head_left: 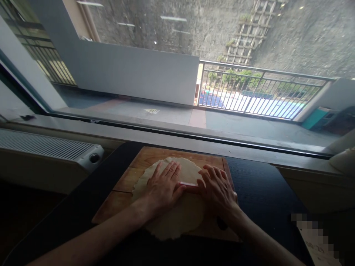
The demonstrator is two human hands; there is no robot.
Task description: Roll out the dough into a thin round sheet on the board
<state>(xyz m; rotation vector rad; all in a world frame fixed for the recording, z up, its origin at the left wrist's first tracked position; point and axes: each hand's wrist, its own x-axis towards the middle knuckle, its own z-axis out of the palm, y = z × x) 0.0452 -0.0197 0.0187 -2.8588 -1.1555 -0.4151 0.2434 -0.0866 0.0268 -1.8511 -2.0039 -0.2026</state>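
Observation:
A thin, wide sheet of dough (177, 218) with a ragged rim lies on a wooden cutting board (122, 181), hanging slightly past the board's near edge. Across the dough runs a reddish rolling pin (190, 187), its middle showing between my hands. My left hand (165, 183) rests flat over the pin's left part, its fingers stretched forward onto the dough. On the right, my right hand (217, 184) arches over the pin with bent fingers. The pin's right tip peeks out beside the right wrist, while its left end is hidden under my left hand.
The board lies on a dark table (257, 184) with rounded corners, against a window sill (155, 138). A white radiator (55, 147) stands to the left. Behind the glass are a walkway and a metal railing (260, 92). A partly pixelated pale object (316, 240) sits at the lower right.

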